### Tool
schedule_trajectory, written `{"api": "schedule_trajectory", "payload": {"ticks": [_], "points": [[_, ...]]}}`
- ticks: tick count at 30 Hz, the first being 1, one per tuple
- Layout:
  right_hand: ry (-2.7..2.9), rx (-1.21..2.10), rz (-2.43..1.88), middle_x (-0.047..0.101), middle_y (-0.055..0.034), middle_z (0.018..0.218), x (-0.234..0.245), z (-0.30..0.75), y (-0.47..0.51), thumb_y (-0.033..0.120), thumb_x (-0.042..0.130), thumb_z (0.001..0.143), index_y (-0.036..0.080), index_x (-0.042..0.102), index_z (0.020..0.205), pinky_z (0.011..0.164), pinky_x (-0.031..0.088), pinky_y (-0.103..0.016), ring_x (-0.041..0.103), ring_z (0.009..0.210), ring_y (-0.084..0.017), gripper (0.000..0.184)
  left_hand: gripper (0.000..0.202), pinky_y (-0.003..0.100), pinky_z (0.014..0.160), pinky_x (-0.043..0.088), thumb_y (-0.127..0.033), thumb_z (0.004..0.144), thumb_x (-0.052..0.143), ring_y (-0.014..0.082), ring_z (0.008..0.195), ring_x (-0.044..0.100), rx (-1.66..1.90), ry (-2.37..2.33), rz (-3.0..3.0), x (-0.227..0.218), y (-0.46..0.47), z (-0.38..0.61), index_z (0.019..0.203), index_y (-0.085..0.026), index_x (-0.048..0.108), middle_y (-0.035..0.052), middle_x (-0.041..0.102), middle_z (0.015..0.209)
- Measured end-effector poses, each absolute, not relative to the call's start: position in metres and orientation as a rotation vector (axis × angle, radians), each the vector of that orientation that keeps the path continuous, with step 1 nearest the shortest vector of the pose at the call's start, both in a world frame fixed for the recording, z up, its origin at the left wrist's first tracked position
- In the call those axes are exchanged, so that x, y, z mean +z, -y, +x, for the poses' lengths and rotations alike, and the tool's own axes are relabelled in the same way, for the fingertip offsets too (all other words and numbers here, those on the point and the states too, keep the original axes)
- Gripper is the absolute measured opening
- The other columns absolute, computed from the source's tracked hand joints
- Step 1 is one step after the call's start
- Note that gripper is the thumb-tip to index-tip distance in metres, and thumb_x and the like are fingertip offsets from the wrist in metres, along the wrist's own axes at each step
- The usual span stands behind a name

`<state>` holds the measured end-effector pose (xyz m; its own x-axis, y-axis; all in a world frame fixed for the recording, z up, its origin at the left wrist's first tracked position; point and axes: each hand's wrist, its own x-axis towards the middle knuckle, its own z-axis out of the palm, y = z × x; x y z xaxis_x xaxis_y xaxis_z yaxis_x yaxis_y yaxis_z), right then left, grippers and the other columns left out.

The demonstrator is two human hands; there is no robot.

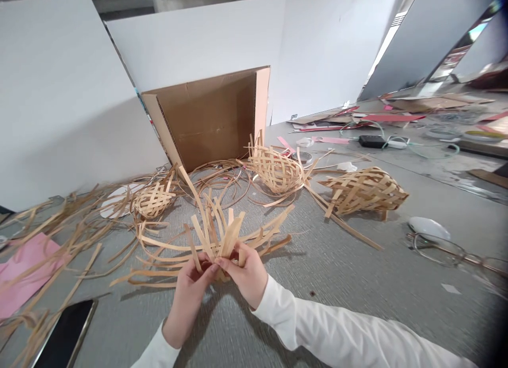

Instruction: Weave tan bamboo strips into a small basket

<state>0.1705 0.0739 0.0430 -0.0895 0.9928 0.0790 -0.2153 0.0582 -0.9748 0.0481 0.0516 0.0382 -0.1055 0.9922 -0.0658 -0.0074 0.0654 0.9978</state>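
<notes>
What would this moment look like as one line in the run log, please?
left hand: holding wooden-strip weave | right hand: holding same weave | nearby: woven basket

I count two hands on my feed, a left hand (pixel 188 299) and a right hand (pixel 246 272), both on one unfinished bamboo-strip weave (pixel 214 251). Farther out I count three woven bamboo pieces (pixel 274 169): one at left, one at far centre, one at right. I also make out one cardboard box (pixel 206 119) far off, one pair of glasses (pixel 436 250) and one white oval dish (pixel 428 228) at right, one black phone (pixel 65 331) and one pink sheet (pixel 27 272) at near left, one roll of tape (pixel 301 157), and one black power adapter (pixel 371 141) at far right.
</notes>
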Motion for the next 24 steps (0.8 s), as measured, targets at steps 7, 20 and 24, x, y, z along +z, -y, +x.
{"api": "schedule_trajectory", "payload": {"ticks": [7,20,24], "points": [[1.063,1.377,-0.977,0.053,0.0016,0.053,0.035,0.172,-0.078,0.037,0.068,0.062,0.018,0.050,0.056,0.047,0.045,-0.024,0.051,0.051,-0.013,0.027,0.021,0.030,0.076,0.046,-0.034,0.074,0.063,0.0203,0.083,0.061,1.284,-1.266,1.126,0.038,-0.048,0.042,0.084,-0.017,0.062,0.0046,0.067,0.084],[1.055,1.509,-0.938,0.058,-0.0009,0.058,0.037,0.173,-0.082,0.033,0.065,0.062,0.017,0.053,0.060,0.052,0.047,-0.028,0.057,0.055,-0.016,0.020,0.026,0.031,0.083,0.046,-0.037,0.074,0.062,0.0218,0.094,0.061,1.293,-1.287,1.090,0.034,-0.050,0.035,0.093,-0.020,0.060,0.0053,0.068,0.095],[1.159,1.393,-0.993,0.058,0.0003,0.058,0.036,0.173,-0.082,0.025,0.063,0.064,0.017,0.053,0.059,0.053,0.045,-0.025,0.054,0.056,-0.014,0.014,0.033,0.032,0.080,0.048,-0.032,0.067,0.070,0.0223,0.092,0.061,1.225,-1.232,1.183,0.027,-0.049,0.036,0.096,-0.019,0.061,0.0085,0.067,0.098]]}}
